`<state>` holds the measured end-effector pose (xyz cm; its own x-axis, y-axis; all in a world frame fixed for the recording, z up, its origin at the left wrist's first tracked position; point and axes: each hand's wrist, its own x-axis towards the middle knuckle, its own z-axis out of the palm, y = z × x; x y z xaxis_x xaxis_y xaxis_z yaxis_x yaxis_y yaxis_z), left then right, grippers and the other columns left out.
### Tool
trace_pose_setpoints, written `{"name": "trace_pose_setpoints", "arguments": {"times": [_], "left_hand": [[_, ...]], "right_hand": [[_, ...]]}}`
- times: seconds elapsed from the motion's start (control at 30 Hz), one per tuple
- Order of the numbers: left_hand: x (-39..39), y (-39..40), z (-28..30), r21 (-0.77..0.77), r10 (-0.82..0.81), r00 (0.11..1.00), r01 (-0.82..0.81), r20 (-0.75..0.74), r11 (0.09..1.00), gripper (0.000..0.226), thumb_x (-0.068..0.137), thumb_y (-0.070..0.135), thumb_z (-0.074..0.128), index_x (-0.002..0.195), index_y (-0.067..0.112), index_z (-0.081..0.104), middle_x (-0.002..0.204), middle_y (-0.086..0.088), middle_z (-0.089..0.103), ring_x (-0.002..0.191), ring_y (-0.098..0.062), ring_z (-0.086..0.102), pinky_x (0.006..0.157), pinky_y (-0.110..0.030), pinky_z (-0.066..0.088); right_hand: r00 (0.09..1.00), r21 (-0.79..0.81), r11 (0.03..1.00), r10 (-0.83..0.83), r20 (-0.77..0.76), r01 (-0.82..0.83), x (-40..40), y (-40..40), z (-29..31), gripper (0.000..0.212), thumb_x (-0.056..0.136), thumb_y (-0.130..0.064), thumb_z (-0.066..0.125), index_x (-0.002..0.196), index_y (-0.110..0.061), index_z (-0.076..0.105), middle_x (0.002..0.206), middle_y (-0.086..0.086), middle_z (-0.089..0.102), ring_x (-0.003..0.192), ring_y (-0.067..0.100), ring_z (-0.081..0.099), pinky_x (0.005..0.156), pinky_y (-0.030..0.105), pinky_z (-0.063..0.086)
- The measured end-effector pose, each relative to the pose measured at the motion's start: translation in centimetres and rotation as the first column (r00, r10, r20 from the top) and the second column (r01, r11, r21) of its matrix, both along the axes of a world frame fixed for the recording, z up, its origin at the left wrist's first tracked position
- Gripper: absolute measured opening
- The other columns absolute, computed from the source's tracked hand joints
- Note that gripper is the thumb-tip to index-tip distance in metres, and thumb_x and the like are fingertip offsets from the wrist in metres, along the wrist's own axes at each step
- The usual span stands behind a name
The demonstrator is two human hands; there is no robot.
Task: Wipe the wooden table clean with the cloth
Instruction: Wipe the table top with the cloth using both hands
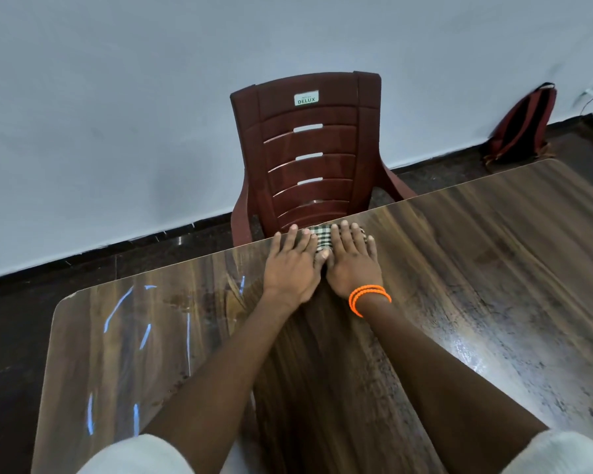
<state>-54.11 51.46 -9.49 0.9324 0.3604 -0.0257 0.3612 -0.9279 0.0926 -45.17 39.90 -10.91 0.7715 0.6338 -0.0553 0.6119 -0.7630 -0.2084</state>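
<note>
A checked green-and-white cloth lies at the far edge of the wooden table, mostly hidden under my hands. My left hand presses flat on its left part, fingers spread. Beside it, my right hand, with orange bangles on the wrist, presses flat on its right part. The two thumbs touch. Both arms reach straight out across the tabletop.
A dark red plastic chair stands right behind the table's far edge, against a pale wall. A red and black backpack leans on the wall at the right. Bluish-white streaks mark the table's left part. The floor is dark.
</note>
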Motion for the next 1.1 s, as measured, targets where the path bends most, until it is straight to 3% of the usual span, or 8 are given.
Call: {"name": "trace_pose_setpoints", "arguments": {"times": [0.1, 0.2, 0.33, 0.53, 0.73, 0.87, 0.97, 1.1], "left_hand": [[-3.4, 1.5, -0.5, 0.032, 0.044, 0.998, -0.045, 0.047, 0.998, 0.065, 0.105, 0.048, 0.016, 0.149, 0.015, 0.049, 0.155, -0.002, 0.049, 0.152, -0.026, 0.027, 0.123, -0.050, 0.019], [-7.4, 3.5, -0.7, 0.060, 0.079, 0.993, -0.085, 0.087, 0.995, 0.065, 0.105, 0.047, 0.018, 0.144, 0.012, 0.055, 0.149, -0.004, 0.056, 0.149, -0.028, 0.034, 0.121, -0.052, 0.024], [-12.4, 4.6, -0.9, 0.066, 0.168, 0.979, -0.176, 0.112, 0.982, 0.065, 0.105, 0.048, 0.019, 0.142, 0.011, 0.058, 0.147, -0.007, 0.058, 0.148, -0.029, 0.037, 0.121, -0.053, 0.027], [-15.8, 1.0, -1.3, -0.010, 0.208, 0.970, -0.209, 0.127, 0.978, 0.066, 0.104, 0.050, 0.022, 0.143, 0.010, 0.057, 0.151, -0.008, 0.053, 0.152, -0.023, 0.030, 0.122, -0.047, 0.023], [-8.3, -3.5, -0.3, -0.009, 0.005, 0.991, -0.004, 0.131, 1.000, 0.067, 0.103, 0.050, 0.023, 0.139, 0.007, 0.060, 0.146, -0.009, 0.058, 0.150, -0.027, 0.034, 0.122, -0.050, 0.026], [-0.1, -5.8, 0.5, -0.016, -0.106, 0.992, 0.107, 0.068, 0.994, 0.079, 0.099, 0.054, 0.006, 0.149, 0.010, 0.049, 0.155, -0.009, 0.048, 0.154, -0.026, 0.023, 0.125, -0.048, 0.013], [5.4, -6.5, 0.8, -0.014, -0.137, 0.989, 0.138, 0.057, 0.990, 0.083, 0.096, 0.054, 0.001, 0.150, 0.010, 0.046, 0.157, -0.009, 0.046, 0.154, -0.026, 0.022, 0.126, -0.047, 0.011], [10.6, -5.7, 0.5, -0.005, -0.136, 0.990, 0.136, 0.026, 0.991, 0.065, 0.107, 0.049, 0.017, 0.154, 0.010, 0.038, 0.162, -0.007, 0.038, 0.155, -0.024, 0.017, 0.126, -0.048, 0.008]], "right_hand": [[0.997, 0.030, 0.997, 0.077, -0.013, -0.077, -2.8, 1.7, 0.1, 0.076, 0.092, -0.047, -0.001, 0.162, -0.019, 0.012, 0.170, 0.003, 0.011, 0.157, 0.023, 0.002, 0.125, 0.047, -0.001], [0.988, 0.048, 0.988, 0.149, -0.046, -0.146, -5.7, 3.8, 0.1, 0.077, 0.092, -0.047, -0.002, 0.162, -0.018, 0.015, 0.170, 0.004, 0.013, 0.157, 0.024, 0.004, 0.126, 0.047, 0.000], [0.979, 0.100, 0.976, 0.197, -0.043, -0.192, -10.5, 5.7, -0.1, 0.069, 0.098, -0.042, 0.011, 0.160, -0.016, 0.026, 0.168, 0.005, 0.023, 0.156, 0.024, 0.013, 0.126, 0.049, 0.007], [0.972, 0.141, 0.962, 0.231, 0.034, -0.233, -14.2, 2.0, -0.7, 0.061, 0.101, -0.036, 0.029, 0.159, -0.016, 0.027, 0.167, 0.004, 0.027, 0.156, 0.022, 0.015, 0.125, 0.050, 0.014], [0.996, 0.124, 0.990, 0.066, 0.063, -0.073, -9.6, -4.4, -1.1, 0.062, 0.099, -0.035, 0.037, 0.158, -0.017, 0.030, 0.166, 0.003, 0.028, 0.156, 0.021, 0.017, 0.124, 0.050, 0.011], [0.994, 0.080, 0.995, -0.073, 0.079, 0.067, -2.5, -7.2, -1.3, 0.064, 0.098, -0.039, 0.023, 0.158, -0.016, 0.031, 0.165, 0.005, 0.030, 0.155, 0.021, 0.020, 0.125, 0.049, 0.008], [0.991, 0.041, 0.992, -0.121, 0.055, 0.119, 2.7, -7.8, -0.9, 0.068, 0.097, -0.042, 0.012, 0.161, -0.021, 0.021, 0.169, 0.002, 0.019, 0.157, 0.020, 0.011, 0.124, 0.047, 0.000], [0.987, 0.034, 0.987, -0.158, 0.030, 0.157, 8.0, -6.6, -0.4, 0.060, 0.106, -0.038, 0.023, 0.162, -0.023, 0.010, 0.171, 0.000, 0.007, 0.157, 0.019, -0.001, 0.126, 0.046, -0.001]]}}
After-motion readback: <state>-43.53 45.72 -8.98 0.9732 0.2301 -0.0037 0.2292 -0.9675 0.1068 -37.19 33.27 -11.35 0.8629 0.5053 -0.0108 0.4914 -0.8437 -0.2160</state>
